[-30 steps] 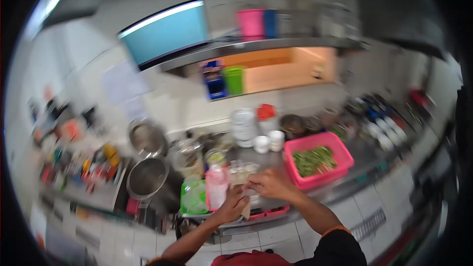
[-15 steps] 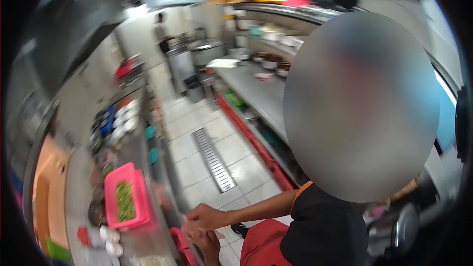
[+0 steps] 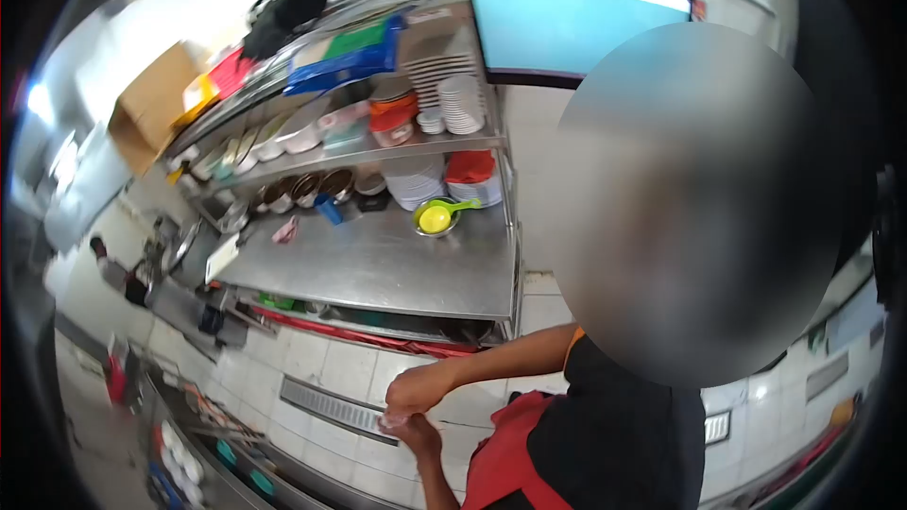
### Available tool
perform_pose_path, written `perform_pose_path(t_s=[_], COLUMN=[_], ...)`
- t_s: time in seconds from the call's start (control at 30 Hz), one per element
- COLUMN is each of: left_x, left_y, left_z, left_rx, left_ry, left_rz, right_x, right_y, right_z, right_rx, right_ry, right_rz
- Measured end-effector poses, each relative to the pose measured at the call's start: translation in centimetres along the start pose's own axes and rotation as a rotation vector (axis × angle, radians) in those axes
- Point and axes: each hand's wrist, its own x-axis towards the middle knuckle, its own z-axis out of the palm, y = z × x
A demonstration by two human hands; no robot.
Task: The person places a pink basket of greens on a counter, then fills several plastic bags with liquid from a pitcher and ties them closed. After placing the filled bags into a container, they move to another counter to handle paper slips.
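Note:
My right hand [image 3: 418,389] is closed in a loose fist above the floor drain. Just below it, my left hand [image 3: 416,433] has its fingers bent together, and the two hands meet or nearly meet. Something small and pale shows at the fingertips, too blurred to make out. Both hands are in front of the red apron [image 3: 510,439] and the black shirt [image 3: 624,430]. A large blurred oval covers the right part of the view.
Behind the hands stands a steel table [image 3: 368,269] with bowls, plates and a yellow-green strainer [image 3: 436,218]. A screen [image 3: 576,24] hangs on the wall. Lower left is a counter with white cups [image 3: 179,458]. Another person [image 3: 118,274] stands far left.
The view has swung right, bringing the shelves and screen into sight; the pink basket with green vegetables has left the view. Both hands stay close together and appear slightly higher and further right.

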Motion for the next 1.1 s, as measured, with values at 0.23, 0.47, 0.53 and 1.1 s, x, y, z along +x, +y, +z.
perform_pose_path(t_s=[0.23, 0.47, 0.53, 1.1], left_x=[8.3, 15.0, 14.2, 11.2], left_y=[3.8, 10.1, 9.7, 0.0], left_z=[7.1, 10.8, 12.9, 20.3], left_rx=[0.096, 0.347, 0.416, -1.152], left_ry=[-0.260, -0.665, -0.651, -1.225], left_rz=[0.211, 0.432, 0.522, -0.984], right_x=[-5.1, -12.3, -14.1, -14.2], right_y=[-0.6, 2.4, 3.4, 10.4], right_z=[-6.2, -1.8, -0.2, 7.5], right_rx=[-0.103, 1.005, 1.782, 2.016], right_ry=[0.201, 1.664, 1.114, 2.137], right_rz=[0.399, 0.626, 1.049, 0.394])
